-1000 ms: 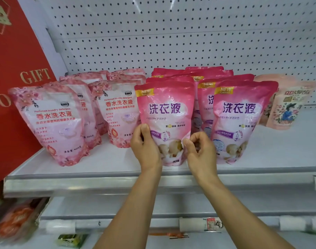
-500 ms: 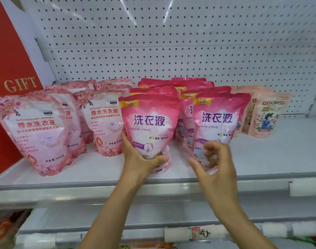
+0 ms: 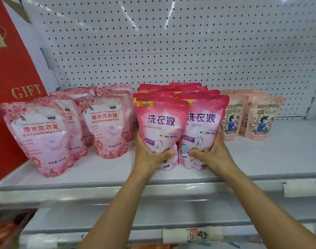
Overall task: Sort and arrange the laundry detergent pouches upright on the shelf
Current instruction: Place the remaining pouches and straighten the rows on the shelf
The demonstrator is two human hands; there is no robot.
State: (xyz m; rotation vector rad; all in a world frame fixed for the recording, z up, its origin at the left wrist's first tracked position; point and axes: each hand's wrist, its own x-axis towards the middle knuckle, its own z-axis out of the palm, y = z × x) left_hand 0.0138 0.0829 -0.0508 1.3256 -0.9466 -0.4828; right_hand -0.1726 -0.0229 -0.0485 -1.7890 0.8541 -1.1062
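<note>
both hands on the front pink pouches

white pegboard [image 3: 171, 42] backs the white shelf [image 3: 261, 155], with a red gift box [image 3: 7, 90] at the left. pale pink pouches [image 3: 42, 135] stand at the left, peach pouches [image 3: 261, 117] at the right, and deep pink rows between them. the left hand [image 3: 150, 155] grips the base of the left front pouch [image 3: 160, 126]; the right hand [image 3: 211, 155] grips the right front pouch [image 3: 204, 123] just beside it. both pouches stand upright.

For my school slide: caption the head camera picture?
Left hand and right hand each grip one bright pink pouch.
</note>
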